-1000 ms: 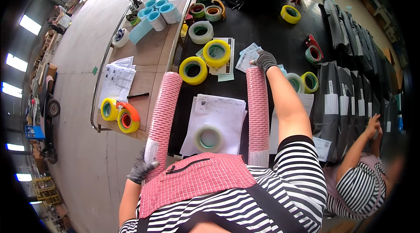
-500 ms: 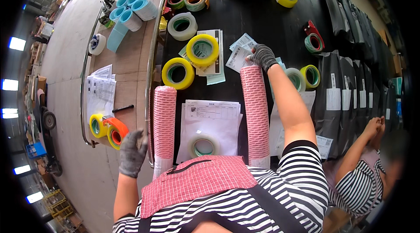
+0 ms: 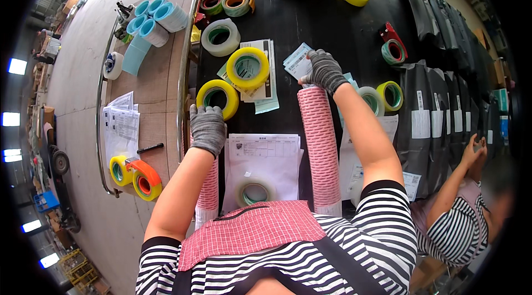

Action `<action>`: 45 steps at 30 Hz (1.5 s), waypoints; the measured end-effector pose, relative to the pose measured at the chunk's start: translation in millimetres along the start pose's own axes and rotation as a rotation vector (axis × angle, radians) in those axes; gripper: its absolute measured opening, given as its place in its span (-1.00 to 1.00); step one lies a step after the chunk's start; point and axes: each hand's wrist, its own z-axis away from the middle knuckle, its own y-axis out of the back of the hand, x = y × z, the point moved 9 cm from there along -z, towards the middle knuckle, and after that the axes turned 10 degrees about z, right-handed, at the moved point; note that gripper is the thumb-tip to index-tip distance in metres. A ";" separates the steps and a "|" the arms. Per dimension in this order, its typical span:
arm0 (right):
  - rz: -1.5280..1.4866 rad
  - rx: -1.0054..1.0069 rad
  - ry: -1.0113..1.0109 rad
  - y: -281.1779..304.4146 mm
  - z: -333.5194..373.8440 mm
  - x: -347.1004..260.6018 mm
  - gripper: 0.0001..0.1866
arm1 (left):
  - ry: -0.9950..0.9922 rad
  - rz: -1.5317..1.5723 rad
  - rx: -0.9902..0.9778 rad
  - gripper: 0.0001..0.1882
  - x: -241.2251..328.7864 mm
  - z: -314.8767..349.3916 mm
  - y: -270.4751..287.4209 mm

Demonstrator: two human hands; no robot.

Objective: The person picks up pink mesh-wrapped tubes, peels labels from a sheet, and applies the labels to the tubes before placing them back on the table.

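- The right hand point(image 3: 324, 73), in a grey glove with bare fingertips, is resting over the upper end of the right pink roll point(image 3: 320, 151); its fingers are bending and its thumb is reaching the near rim, but whether it is truly gripping or only steadying, I cannot tell.
- The left hand point(image 3: 209, 130), gloved alike, is covering the upper part of the left pink roll point(image 3: 207, 187); its fingers are pointing away from the body and hiding that end, so I cannot tell whether they are closing round it.
- The two rolls are flanking the white sheets point(image 3: 263, 170) at the near side of the black table point(image 3: 288, 15), their pale lower ends showing by the pink apron point(image 3: 255, 231); whether they are standing or leaning, I cannot tell.
- As for progress, both rolls are appearing whole, with no loose length showing, and each is having a hand at its upper end; the handling is seemingly under way, while how much is remaining is not showing.
- The clear tape roll point(image 3: 241, 191) is lying on the sheets; a yellow tape roll point(image 3: 219, 85) is sitting just beyond the left fingers; printed labels point(image 3: 299, 62) are lying just beyond the right hand.
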 end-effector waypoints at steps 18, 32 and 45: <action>-0.245 0.230 0.148 18.1 -15.5 81.3 -0.37 | -0.030 0.122 -0.056 -0.55 12.0 -14.7 13.3; -0.167 -0.021 0.092 -9.7 47.0 141.9 -0.47 | -0.741 0.227 0.012 -0.43 214.2 -107.1 18.8; 0.300 -0.413 0.339 -35.7 29.2 86.2 -0.42 | -0.647 0.247 -0.078 -0.43 214.6 -120.1 -8.1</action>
